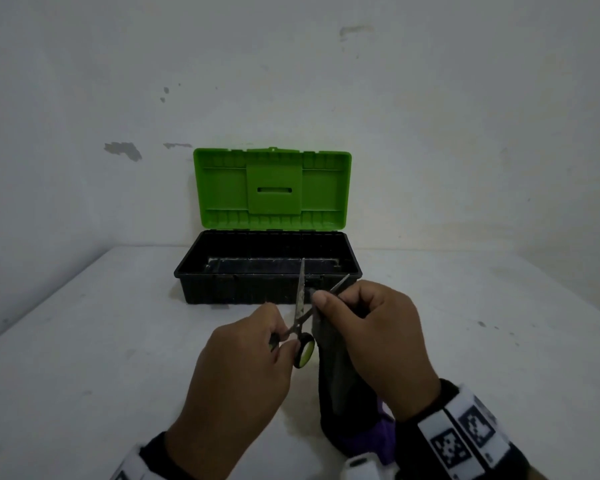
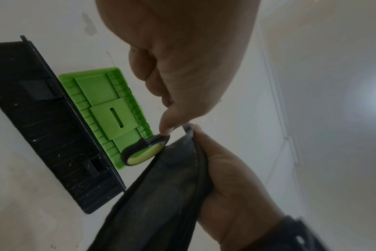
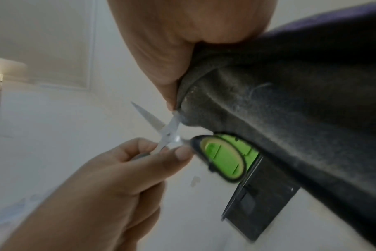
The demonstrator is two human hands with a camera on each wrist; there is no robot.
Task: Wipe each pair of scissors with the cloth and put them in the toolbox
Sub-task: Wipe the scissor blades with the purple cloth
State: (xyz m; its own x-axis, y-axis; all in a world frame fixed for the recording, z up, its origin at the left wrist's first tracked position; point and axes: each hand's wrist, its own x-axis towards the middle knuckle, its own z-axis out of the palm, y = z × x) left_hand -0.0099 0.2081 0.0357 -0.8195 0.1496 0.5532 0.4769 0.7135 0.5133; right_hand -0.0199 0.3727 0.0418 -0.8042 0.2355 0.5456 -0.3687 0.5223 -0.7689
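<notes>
My left hand (image 1: 257, 344) grips a pair of scissors (image 1: 300, 306) by its green and black handles, blades spread apart and pointing away from me. My right hand (image 1: 371, 327) pinches a dark grey cloth (image 1: 340, 372) around the right blade, whose tip sticks out past the fingers. The cloth hangs down toward the table. In the right wrist view the cloth (image 3: 279, 105) wraps one blade of the scissors (image 3: 161, 129). In the left wrist view the scissors' handle loop (image 2: 142, 152) shows below my thumb. The toolbox (image 1: 267, 289) stands open just beyond the blades.
The toolbox has a black tray and an upright green lid (image 1: 272, 188) against the white wall. It sits on a white table (image 1: 84, 341). A purple patch (image 1: 385, 427) shows at the cloth's lower end.
</notes>
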